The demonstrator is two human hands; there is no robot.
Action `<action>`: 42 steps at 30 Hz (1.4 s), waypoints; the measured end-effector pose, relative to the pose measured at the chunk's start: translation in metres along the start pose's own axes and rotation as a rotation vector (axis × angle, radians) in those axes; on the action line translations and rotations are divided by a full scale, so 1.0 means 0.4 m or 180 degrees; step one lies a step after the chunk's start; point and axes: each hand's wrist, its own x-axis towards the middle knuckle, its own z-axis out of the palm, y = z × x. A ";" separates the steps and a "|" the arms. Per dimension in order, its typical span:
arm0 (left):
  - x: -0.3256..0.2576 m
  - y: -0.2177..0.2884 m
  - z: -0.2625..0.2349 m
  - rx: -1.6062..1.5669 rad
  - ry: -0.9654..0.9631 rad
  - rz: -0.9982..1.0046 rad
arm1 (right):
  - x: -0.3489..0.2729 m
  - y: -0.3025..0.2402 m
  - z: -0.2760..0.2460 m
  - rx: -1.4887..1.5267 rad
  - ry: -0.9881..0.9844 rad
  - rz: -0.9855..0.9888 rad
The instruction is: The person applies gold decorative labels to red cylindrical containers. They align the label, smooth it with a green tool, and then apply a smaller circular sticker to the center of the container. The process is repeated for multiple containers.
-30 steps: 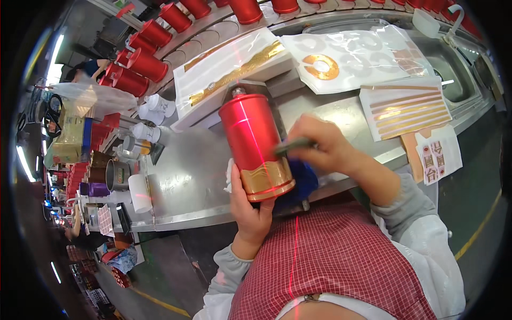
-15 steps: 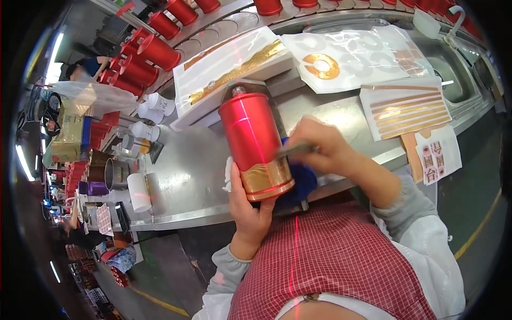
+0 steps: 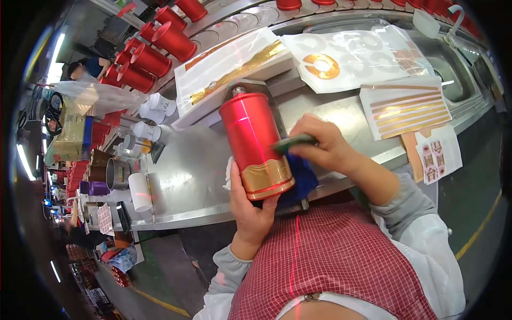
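A red metallic bottle [image 3: 248,122] lies tilted in front of me, a gold wavy-edged band [image 3: 268,176] around its lower end. My left hand [image 3: 253,213] is closed around that gold end, thumb and fingers on opposite sides. A bit of white cloth or paper [image 3: 228,173] shows by the left fingers. Pinched in my right hand [image 3: 328,146] is a flat green scraper-like tool [image 3: 293,142], its tip at the bottle's right side just above the band. Blue material [image 3: 305,184] shows behind the bottle, partly hidden. A metal fitting [image 3: 238,91] meets the bottle's far end.
Behind the bottle lies a white box with gold strips [image 3: 234,69]. Sticker sheets [image 3: 346,58] and a gold-striped sheet [image 3: 410,109] lie to the right, near a sink [image 3: 458,85]. Red bottles [image 3: 173,40] stand on a conveyor beyond. A white roll [image 3: 140,192] stands left on the metal table [image 3: 186,176].
The tool in my right hand has turned so its green face shows more, and the hand has shifted slightly. Red bottles on the conveyor have moved right. My left hand stays on the bottle.
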 end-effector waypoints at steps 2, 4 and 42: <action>-0.002 -0.010 -0.010 -0.0089 -0.0030 -0.0097 | -0.002 0.005 0.008 -0.0264 -0.0132 -0.0577; -0.007 -0.035 -0.014 -0.0088 -0.0020 -0.0166 | -0.043 -0.033 0.019 0.0164 -0.0738 -0.0821; -0.026 -0.046 -0.006 -0.0313 -0.0029 -0.0343 | -0.033 -0.056 0.003 0.0243 -0.0911 -0.0738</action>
